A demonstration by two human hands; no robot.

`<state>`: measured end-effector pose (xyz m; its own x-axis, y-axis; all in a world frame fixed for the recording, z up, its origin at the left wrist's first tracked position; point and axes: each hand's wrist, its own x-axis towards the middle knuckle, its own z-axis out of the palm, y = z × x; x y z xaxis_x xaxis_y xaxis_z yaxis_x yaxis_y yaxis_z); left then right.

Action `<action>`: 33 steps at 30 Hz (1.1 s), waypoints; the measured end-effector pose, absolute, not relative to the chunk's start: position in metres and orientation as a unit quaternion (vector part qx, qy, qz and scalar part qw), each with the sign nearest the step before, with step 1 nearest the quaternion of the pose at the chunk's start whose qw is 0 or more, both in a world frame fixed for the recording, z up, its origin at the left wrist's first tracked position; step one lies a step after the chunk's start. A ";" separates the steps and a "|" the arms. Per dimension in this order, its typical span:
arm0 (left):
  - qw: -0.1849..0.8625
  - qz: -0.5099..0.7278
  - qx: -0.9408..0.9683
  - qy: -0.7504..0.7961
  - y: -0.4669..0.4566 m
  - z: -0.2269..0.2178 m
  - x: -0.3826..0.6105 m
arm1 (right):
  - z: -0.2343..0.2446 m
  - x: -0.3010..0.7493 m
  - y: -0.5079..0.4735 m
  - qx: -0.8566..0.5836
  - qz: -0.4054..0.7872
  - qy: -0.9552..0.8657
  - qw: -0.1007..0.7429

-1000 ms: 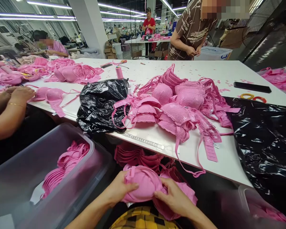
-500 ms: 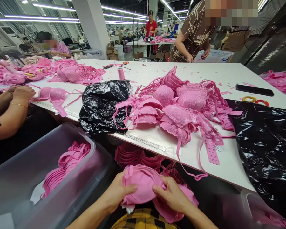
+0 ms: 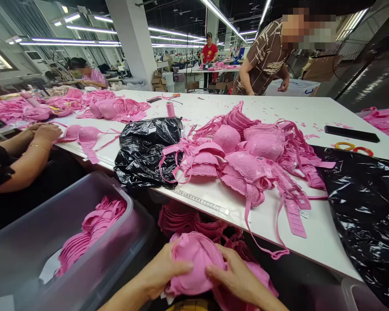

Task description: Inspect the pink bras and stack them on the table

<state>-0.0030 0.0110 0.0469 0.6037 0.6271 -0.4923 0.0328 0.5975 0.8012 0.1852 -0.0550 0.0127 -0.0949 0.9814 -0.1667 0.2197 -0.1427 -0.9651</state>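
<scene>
Low in the head view, my left hand (image 3: 162, 272) and my right hand (image 3: 235, 276) both grip a pink bra (image 3: 197, 263) in my lap, fingers curled round one padded cup. Just beyond it, under the table edge, lies a stack of more pink bras (image 3: 188, 218). On the white table (image 3: 266, 216) above, a heap of pink lace bras (image 3: 246, 155) with loose straps spreads out beside a crumpled black plastic bag (image 3: 145, 151).
A clear plastic bin (image 3: 29, 242) at my left holds stacked pink bras. A co-worker's hands (image 3: 42, 131) rest on the table's left edge. Another person (image 3: 266, 60) stands across the table. Black plastic sheet (image 3: 366, 203) covers the right side. A pink thread spool (image 3: 170, 109) stands mid-table.
My view has tilted upward, so the table and my hands sit lower in frame. My hands stay closed on the same bra. The standing person's hands have parted and dropped to their sides.
</scene>
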 end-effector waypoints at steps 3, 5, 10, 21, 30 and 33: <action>0.771 0.156 0.471 0.399 0.012 0.053 -0.005 | 0.009 0.185 -0.052 -0.546 0.561 -0.477 0.399; 0.760 0.150 0.498 0.390 0.015 0.057 -0.006 | 0.002 0.183 -0.050 -0.541 0.599 -0.423 0.412; 0.743 0.150 0.515 0.400 0.020 0.061 -0.007 | 0.008 0.191 -0.045 -0.530 0.607 -0.408 0.430; 0.712 0.165 0.477 0.488 0.056 0.047 -0.042 | -0.013 0.254 -0.103 -0.685 0.370 -0.598 0.193; 0.704 0.141 0.556 0.418 0.067 0.038 -0.059 | -0.041 0.239 -0.056 -0.704 0.454 -0.439 0.325; 0.601 0.192 0.579 0.516 0.064 0.023 -0.071 | -0.046 0.239 -0.055 -0.700 0.469 -0.391 0.371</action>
